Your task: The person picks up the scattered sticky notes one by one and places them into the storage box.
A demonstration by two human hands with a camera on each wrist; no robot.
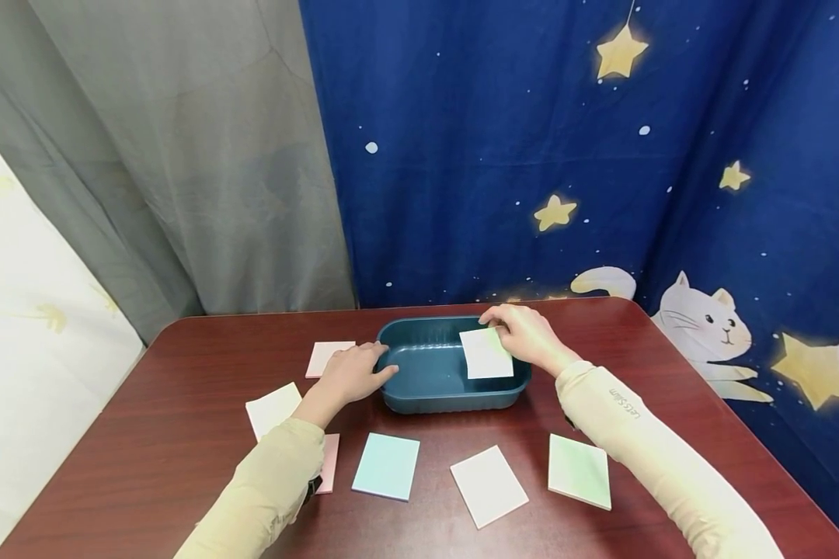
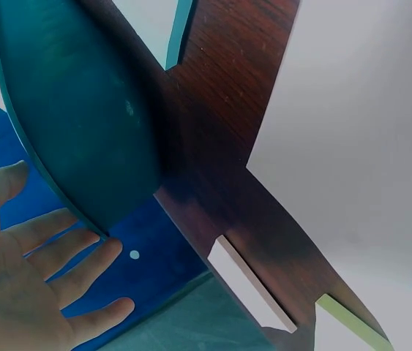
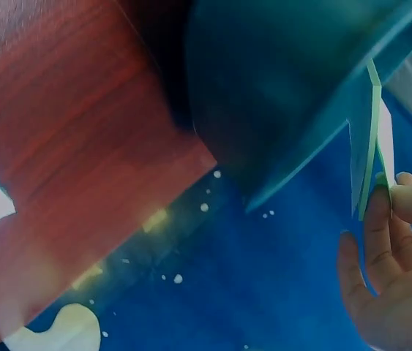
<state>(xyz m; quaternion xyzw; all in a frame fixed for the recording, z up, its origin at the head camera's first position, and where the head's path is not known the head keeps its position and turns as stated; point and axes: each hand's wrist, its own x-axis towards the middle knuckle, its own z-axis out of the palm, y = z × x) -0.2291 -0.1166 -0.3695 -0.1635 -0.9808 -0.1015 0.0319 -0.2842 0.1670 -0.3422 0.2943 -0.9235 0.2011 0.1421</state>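
Pale note pad [image 1: 485, 357] hangs over the right end of the teal bin [image 1: 454, 404], its lower part inside the bin's outline. On the reddish table [image 1: 196, 388], a light blue pad [image 1: 387, 466], a white pad [image 1: 489, 487] and a green pad [image 1: 579, 471] lie in front of the bin; a pinkish-white pad [image 1: 327, 357] and a cream pad [image 1: 271, 407] lie to its left. The left sleeve [image 1: 266, 481] partly hides a pink pad [image 1: 331, 466]. In the right wrist view the held pad shows nearly edge-on. The right hand [image 1: 524, 334] pinches its upper edge; the left hand [image 1: 352, 373] has relaxed, spread fingers at the bin's left rim, contact hard to tell
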